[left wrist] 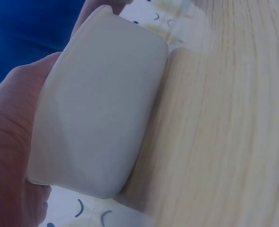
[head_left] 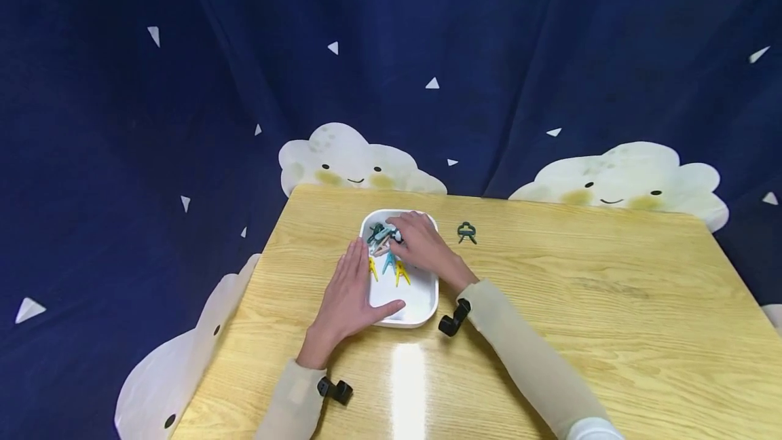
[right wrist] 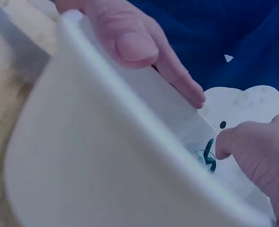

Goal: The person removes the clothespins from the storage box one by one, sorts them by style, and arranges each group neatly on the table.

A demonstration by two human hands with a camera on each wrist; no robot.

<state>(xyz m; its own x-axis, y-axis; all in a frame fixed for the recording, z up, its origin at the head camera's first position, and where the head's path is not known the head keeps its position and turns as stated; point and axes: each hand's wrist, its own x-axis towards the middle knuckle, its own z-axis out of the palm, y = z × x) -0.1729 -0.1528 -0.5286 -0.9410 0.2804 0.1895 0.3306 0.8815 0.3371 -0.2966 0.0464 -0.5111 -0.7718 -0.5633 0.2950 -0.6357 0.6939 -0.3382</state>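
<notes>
A white plastic tub (head_left: 421, 301) stands on the table with several small spring clips in it. My left hand (head_left: 347, 294) rests on its left rim, fingers straight along that side and thumb stretched over the near edge. My right hand (head_left: 421, 242) reaches into the far right part, fingers bent over a heap of dark green and pale clips (head_left: 381, 231). In the right wrist view a fingertip lies beside a dark green clip (right wrist: 209, 158); whether it is pinched is hidden. Nearer in the tub lie a blue clip (head_left: 389, 262) and a yellow clip (head_left: 401, 273).
A dark green clip (head_left: 467, 231) lies on the wooden table (head_left: 580, 311), right of the tub. Behind the table hangs a dark blue curtain (head_left: 391, 100) with white triangles and clouds. Black wrist cameras (head_left: 455, 318) are strapped to both sleeves.
</notes>
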